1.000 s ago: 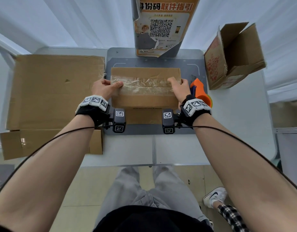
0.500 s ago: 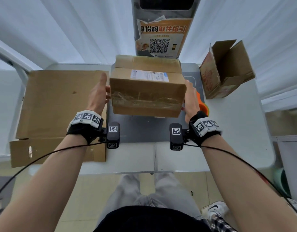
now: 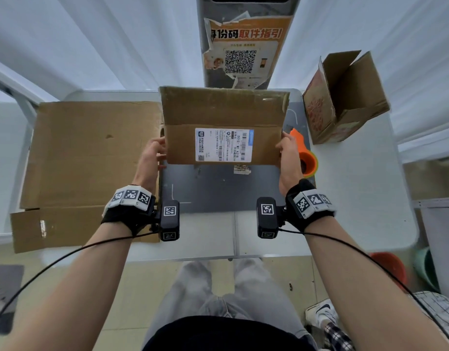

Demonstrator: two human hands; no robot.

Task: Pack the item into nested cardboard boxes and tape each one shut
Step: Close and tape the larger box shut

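A brown cardboard box (image 3: pixel 218 115) with a white shipping label on the face turned toward me is held up over the dark grey mat (image 3: pixel 218 188). My left hand (image 3: pixel 151 158) grips its left side with curled fingers. My right hand (image 3: pixel 289 158) grips its right side. A flap stands up along the box's far edge. An orange tape dispenser (image 3: pixel 307 158) lies on the table just right of my right hand, partly hidden behind it.
A large flattened cardboard sheet (image 3: pixel 87 153) covers the left of the white table (image 3: pixel 357 198). An open empty box (image 3: pixel 345 97) lies tipped at the back right. A grey post with an orange QR poster (image 3: pixel 243 49) stands behind the mat.
The box was lifted off the mat and turned: the taped face rolled away and the labelled face now points at me. Both hands shifted to its sides.
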